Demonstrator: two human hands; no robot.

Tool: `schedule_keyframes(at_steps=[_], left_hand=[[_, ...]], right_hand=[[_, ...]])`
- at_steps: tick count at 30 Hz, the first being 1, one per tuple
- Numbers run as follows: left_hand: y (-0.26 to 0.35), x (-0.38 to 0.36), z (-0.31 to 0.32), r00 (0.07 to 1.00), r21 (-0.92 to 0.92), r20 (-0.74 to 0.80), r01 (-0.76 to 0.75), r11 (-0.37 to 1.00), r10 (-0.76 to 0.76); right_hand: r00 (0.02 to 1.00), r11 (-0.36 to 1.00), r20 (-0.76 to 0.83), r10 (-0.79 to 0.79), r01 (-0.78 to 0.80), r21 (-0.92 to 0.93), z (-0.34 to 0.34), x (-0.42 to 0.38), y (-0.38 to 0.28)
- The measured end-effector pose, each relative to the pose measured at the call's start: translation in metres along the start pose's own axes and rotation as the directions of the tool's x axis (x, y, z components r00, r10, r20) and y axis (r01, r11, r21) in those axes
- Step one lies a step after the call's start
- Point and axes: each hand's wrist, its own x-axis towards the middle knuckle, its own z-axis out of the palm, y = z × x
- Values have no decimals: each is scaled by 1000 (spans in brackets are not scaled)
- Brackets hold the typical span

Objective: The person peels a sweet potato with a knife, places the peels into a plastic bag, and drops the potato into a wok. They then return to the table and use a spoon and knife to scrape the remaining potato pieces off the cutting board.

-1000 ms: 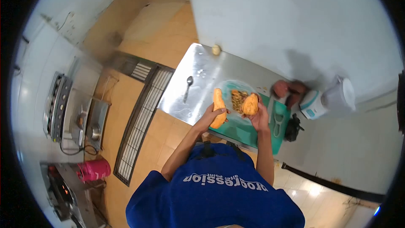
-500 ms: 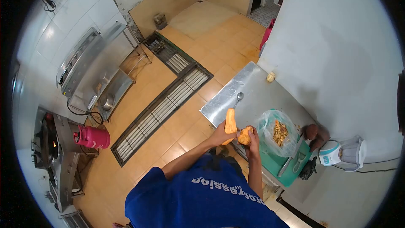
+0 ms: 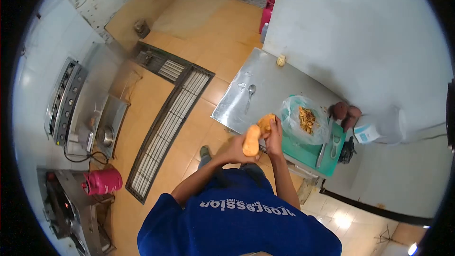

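My left hand is closed round a long peeled orange root, which stands up out of the fist in front of my body. Right beside it, my right hand grips a rounder orange piece. Both hands are just off the near edge of the metal table. On the table, a clear plastic bag with peelings lies on a green cutting board. A knife and a peeler rest on the board. A spoon lies farther left.
Brown-skinned roots, a black bag and a blender are by the right wall. A pale piece sits at the table's back edge. At left are a pink gas cylinder, a stove and a floor grate.
The view has turned and shifted, so the table appears farther left and higher. The two orange pieces are held closer together, and the long one has tilted.
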Motion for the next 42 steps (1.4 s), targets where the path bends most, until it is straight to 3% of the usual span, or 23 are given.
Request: schedule_keyframes(at_steps=[1,2,4,6,7,10,12,14,15,17,21,23,26,28,29,30,33,38,40,42], left_hand=[[17,-4,-11,994,-109,-83,-79,991,71],[27,-7,-26,995,-111,-70,-81,990,73],[35,-16,-60,969,-358,-245,-85,930,-6],[25,-29,-98,955,-413,-296,-163,896,37],[21,-42,-119,936,-461,-346,-233,856,69],[17,-97,-178,940,-534,-341,-207,820,15],[18,-136,-222,951,-482,-308,-172,859,17],[16,-175,-262,958,-420,-287,-138,897,13],[15,-191,-279,958,-425,-286,-132,896,6],[13,-226,-305,950,-449,-312,-120,885,-29],[6,-276,-333,906,-587,-418,-211,782,-69],[-14,-301,-346,890,-577,-441,-185,795,-113],[-18,-335,-371,863,-503,-475,-104,858,-174],[0,-360,-383,786,-246,-611,-77,966,-93],[13,-379,-389,784,-321,-587,5,947,-204],[11,-399,-393,774,-315,-596,19,949,-213],[1,-454,-403,761,-576,-563,-82,814,-321],[-3,-551,-400,689,-607,-611,-91,790,-390],[-2,-589,-400,707,-796,-496,-138,590,-504],[-7,-625,-407,723,-778,-508,-153,610,-467]], right_hand=[[1000,997,1,15,-15,69,14,1,-2],[1000,997,-11,8,-7,72,26,-3,-5],[980,969,174,98,-134,206,59,-16,-15],[977,958,175,123,-163,237,93,-20,3],[956,939,254,144,-213,271,108,-23,14],[918,901,353,179,-298,317,173,-43,50],[900,890,384,207,-336,309,217,-55,75],[836,802,529,146,-414,432,262,-65,107],[824,796,545,156,-432,425,291,-72,116],[902,814,352,248,-391,429,341,-96,133],[897,808,333,291,-416,417,396,-122,156],[871,865,390,299,-420,276,411,-128,177],[832,860,459,311,-452,237,434,-144,204],[771,813,554,315,-520,262,450,-156,224],[716,759,629,304,-581,294,459,-166,236],[706,747,637,311,-596,295,470,-180,247],[716,653,616,328,-643,401,504,-223,271],[659,699,652,375,-663,268,535,-290,317],[695,706,560,451,-662,253,554,-320,322],[696,755,544,468,-635,163,570,-343,335]])
